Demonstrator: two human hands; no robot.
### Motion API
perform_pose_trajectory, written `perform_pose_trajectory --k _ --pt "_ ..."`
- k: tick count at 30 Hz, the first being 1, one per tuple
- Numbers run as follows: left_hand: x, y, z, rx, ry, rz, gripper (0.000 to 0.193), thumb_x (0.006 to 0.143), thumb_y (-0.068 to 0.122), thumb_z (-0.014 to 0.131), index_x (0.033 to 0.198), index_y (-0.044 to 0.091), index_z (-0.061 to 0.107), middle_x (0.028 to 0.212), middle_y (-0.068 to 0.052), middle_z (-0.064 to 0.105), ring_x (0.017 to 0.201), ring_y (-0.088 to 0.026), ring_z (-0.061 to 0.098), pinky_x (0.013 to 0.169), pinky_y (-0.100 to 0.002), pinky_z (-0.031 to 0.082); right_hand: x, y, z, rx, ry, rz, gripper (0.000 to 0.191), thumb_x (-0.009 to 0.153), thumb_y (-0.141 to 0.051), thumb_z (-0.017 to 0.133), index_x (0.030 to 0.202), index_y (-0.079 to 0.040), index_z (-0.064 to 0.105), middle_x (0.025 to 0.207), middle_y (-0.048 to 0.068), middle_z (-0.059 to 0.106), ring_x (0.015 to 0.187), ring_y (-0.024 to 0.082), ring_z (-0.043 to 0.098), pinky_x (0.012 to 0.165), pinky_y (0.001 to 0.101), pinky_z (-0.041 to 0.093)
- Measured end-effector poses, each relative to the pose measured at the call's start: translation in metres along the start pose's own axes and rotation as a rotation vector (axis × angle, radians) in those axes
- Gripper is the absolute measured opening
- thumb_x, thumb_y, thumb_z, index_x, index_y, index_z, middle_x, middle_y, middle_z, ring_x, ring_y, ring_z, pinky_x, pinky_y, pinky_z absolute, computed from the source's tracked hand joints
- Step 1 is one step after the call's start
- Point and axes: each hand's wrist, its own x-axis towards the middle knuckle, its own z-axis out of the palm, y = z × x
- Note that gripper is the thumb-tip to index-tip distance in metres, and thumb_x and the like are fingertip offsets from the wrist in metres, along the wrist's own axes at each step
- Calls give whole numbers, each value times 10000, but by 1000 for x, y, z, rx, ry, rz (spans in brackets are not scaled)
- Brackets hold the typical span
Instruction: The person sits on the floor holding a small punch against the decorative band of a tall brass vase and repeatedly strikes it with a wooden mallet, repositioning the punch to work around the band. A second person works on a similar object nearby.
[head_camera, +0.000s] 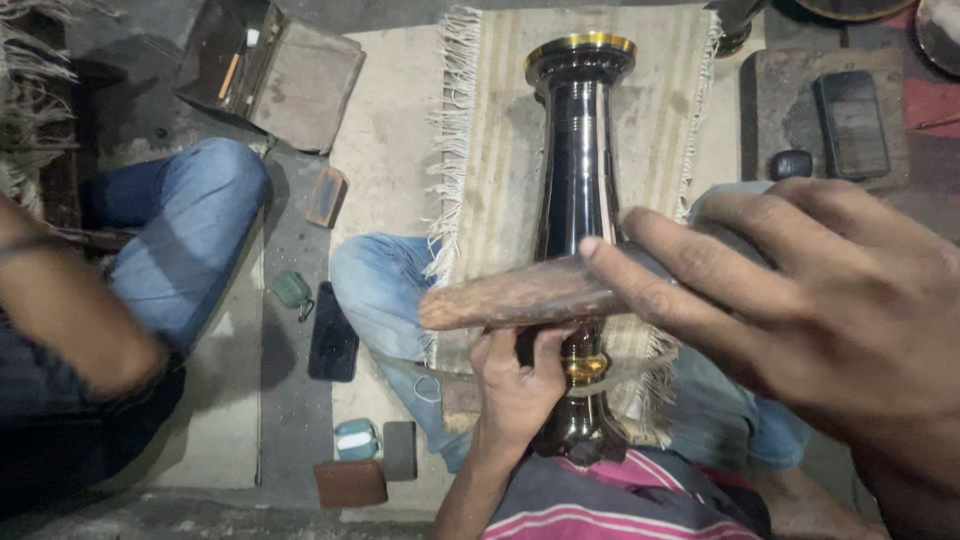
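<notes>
At centre frame, the person's left hand (520, 385) has its fingers wrapped around the lower neck of a tall dark polished metal vase (580, 200) lying on a fringed mat (490, 150). The right hand (820, 300), at right, clasps a brown wooden block (520, 295) across the vase.

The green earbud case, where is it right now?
In the head view, the green earbud case lies on the floor left of centre, beside the dark phone, between two blue-jeaned knees.

Glossy metal vase (578, 170); rough, seemingly wooden block (520, 295).
</notes>
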Motion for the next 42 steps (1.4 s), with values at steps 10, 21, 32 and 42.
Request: perform_pose_trajectory --k 10,21,32,42 --pt "9 13 -7 16 -103 -36 131 917 10 703 1046 21 722 943 -141 771 854 -300 786 775 -373 605 -11 1 10 -40 6 31 531 822 -301 697 1351 -261 689 1193 -6 737 956 192 694 775 333 552" --pt "21 -5 -25 -33 -327 19 264 876 -45 664 1111 44 745 1078 -136 766 1007 -294 756 903 -373 585 -50 23 25 206 3 16 623 681 -126 738 1300 -158 680 1255 38 712 1056 240 700 813 398 549" --pt "5 -34 -31 2 -425 -60 270 903 28 664 1171 27 704 1105 -165 750 1045 -330 727 937 -406 548 -9 -1 8 184 73 41 668 717 -145 760 1365 -153 600 1191 95 735 970 273 704 794 402 574" --pt "5 -7 -12 33 -101 -60 109 908 11 775 984 38 702 942 -101 761 859 -215 752 782 -324 578 -9 3 11 216 104 157 434 857 -158 702 1291 -156 680 1179 59 732 950 238 726 783 375 584"
